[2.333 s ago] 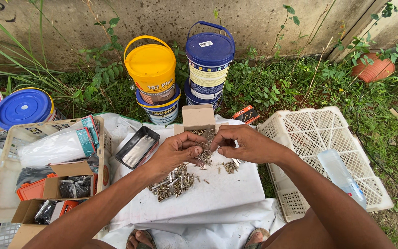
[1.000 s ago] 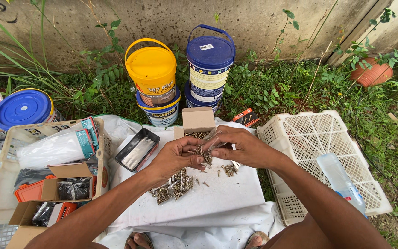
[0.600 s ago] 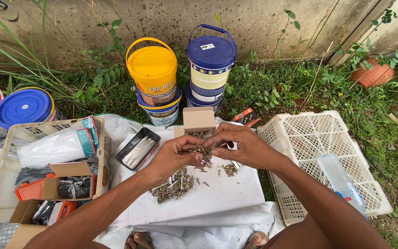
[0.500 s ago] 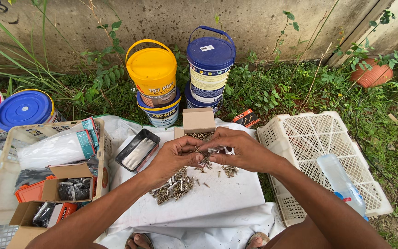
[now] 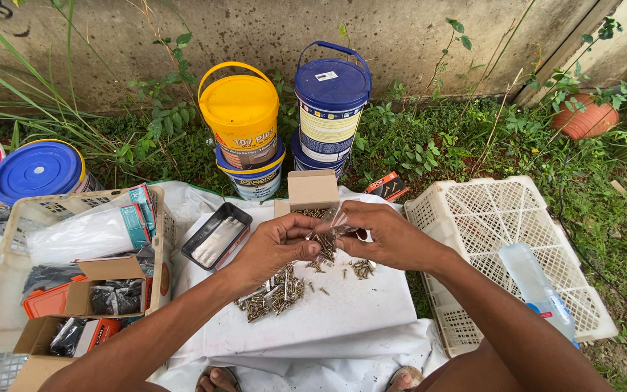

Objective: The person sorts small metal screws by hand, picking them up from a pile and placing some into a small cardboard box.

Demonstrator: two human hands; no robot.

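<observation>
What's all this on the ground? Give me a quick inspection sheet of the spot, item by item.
Surface: white sheet spread on the ground.
Job's things: small clear plastic bag of screws held between left hand and right hand; loose pile of brass-coloured screws; open brown cardboard box.
Clutter: black metal tray; cream plastic crate of boxes; empty white lattice basket with clear bottle.
Fingers: both hands pinch the bag.
Cables: nothing seen.
Surroundings: yellow bucket, blue bucket, concrete wall, weeds.

Small clear plastic bag (image 5: 330, 231), apparently part-filled with brass-coloured screws, held above white sheet (image 5: 342, 312); loose screw pile (image 5: 271, 296) lies on sheet below.
</observation>
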